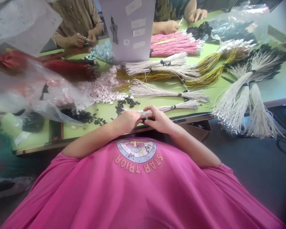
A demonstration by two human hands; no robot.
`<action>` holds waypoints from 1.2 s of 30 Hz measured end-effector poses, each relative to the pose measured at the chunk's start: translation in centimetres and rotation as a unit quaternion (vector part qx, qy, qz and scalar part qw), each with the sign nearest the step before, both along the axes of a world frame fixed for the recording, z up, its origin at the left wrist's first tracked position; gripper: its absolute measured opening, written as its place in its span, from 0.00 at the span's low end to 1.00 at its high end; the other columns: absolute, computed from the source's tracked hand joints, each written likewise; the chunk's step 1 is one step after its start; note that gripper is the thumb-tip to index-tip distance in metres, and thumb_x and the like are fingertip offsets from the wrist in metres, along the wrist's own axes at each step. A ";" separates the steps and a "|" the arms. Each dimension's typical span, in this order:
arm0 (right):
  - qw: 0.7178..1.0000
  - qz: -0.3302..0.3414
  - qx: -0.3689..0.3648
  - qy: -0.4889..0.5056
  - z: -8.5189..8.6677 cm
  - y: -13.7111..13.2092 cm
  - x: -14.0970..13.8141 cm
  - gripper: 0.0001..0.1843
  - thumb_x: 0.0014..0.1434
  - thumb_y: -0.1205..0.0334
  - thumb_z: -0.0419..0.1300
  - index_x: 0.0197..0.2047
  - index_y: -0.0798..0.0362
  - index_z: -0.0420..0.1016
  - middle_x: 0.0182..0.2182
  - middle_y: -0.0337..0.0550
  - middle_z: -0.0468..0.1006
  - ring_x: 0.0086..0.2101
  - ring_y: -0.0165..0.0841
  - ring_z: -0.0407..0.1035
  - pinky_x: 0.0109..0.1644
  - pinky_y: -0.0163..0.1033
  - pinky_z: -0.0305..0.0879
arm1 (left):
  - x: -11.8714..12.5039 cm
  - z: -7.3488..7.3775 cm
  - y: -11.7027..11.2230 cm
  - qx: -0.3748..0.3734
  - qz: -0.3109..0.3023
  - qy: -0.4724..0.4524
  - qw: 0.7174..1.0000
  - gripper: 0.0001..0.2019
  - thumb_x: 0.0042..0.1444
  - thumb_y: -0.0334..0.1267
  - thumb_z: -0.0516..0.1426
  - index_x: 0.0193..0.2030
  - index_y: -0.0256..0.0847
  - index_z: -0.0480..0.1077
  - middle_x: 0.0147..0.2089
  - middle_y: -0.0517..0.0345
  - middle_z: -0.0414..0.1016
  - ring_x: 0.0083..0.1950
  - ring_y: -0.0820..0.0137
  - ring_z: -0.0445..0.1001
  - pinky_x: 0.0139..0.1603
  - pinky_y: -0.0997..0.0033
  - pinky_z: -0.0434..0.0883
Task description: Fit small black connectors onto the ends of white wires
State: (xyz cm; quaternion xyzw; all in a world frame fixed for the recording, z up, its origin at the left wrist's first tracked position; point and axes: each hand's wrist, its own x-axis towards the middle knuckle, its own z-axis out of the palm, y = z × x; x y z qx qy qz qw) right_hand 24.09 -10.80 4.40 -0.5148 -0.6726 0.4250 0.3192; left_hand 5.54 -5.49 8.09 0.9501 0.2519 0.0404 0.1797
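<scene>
At the table's near edge my left hand (128,121) and my right hand (160,121) meet with fingertips almost touching. Both are closed in a pinch around something small and dark, too hidden to name. Just beyond my fingers lies a tied bundle of thin white wires (181,106), its left end partly covered by the hands. A second white wire bundle (162,91) lies behind it. Small black plastic pieces (128,102) are scattered close to my left hand, and a heap of pale pink connector housings (102,86) spreads farther left.
A grey-purple box (131,28) stands mid-table. Pink wires (176,44), yellow wires (209,74) and more white bundles (238,98) overhanging the right edge lie about. Clear plastic bags (54,92) cover the left. Two people's hands (78,39) work across the table.
</scene>
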 end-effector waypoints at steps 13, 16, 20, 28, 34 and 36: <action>0.946 0.006 0.117 -0.304 1.3 -0.9 -1.7 0.21 0.58 0.60 0.50 0.55 0.55 0.60 0.32 0.47 0.80 0.31 0.40 0.72 0.32 0.38 0.56 | -0.2 -0.5 0.2 -0.021 0.008 0.015 1.000 0.13 0.61 0.36 0.48 0.33 0.34 0.71 0.33 0.50 0.75 0.33 0.68 0.72 0.36 0.70 0.67; 0.925 0.006 0.147 -0.351 1.4 -0.8 -2.1 0.18 0.59 0.61 0.48 0.53 0.55 0.61 0.31 0.49 0.80 0.29 0.39 0.71 0.30 0.38 0.53 | 0.0 -0.9 0.2 -0.038 0.041 0.011 0.998 0.12 0.61 0.36 0.49 0.34 0.34 0.71 0.34 0.50 0.75 0.33 0.69 0.72 0.35 0.71 0.66; 0.907 0.022 0.160 -0.390 1.4 -0.7 -2.6 0.16 0.59 0.65 0.47 0.50 0.55 0.61 0.28 0.48 0.79 0.25 0.36 0.68 0.28 0.37 0.49 | 0.2 -1.3 0.2 -0.024 0.050 0.023 0.998 0.13 0.62 0.34 0.46 0.37 0.33 0.70 0.36 0.49 0.75 0.34 0.69 0.72 0.34 0.71 0.65; 0.934 0.012 0.133 -0.332 1.6 -0.8 -2.7 0.19 0.57 0.65 0.48 0.52 0.56 0.61 0.30 0.49 0.79 0.28 0.39 0.70 0.31 0.39 0.55 | 0.2 -0.9 0.6 -0.103 0.118 -0.032 0.987 0.09 0.51 0.33 0.52 0.22 0.37 0.65 0.23 0.59 0.68 0.25 0.75 0.62 0.27 0.73 0.57; 0.991 0.035 -0.069 0.112 0.7 0.3 -0.2 0.21 0.53 0.63 0.55 0.50 0.51 0.56 0.28 0.38 0.76 0.29 0.33 0.72 0.34 0.38 0.64 | -0.5 -1.6 1.8 -0.459 0.167 -0.119 0.864 0.05 0.43 0.30 0.51 0.19 0.37 0.64 0.17 0.63 0.62 0.20 0.77 0.59 0.23 0.74 0.57; 0.951 0.046 -0.155 0.263 0.0 0.7 0.5 0.21 0.52 0.62 0.57 0.48 0.50 0.55 0.26 0.36 0.75 0.24 0.30 0.70 0.29 0.35 0.64 | -0.7 -1.9 1.8 -0.505 0.169 -0.153 0.833 0.07 0.45 0.31 0.52 0.19 0.37 0.63 0.17 0.63 0.61 0.20 0.78 0.59 0.23 0.75 0.59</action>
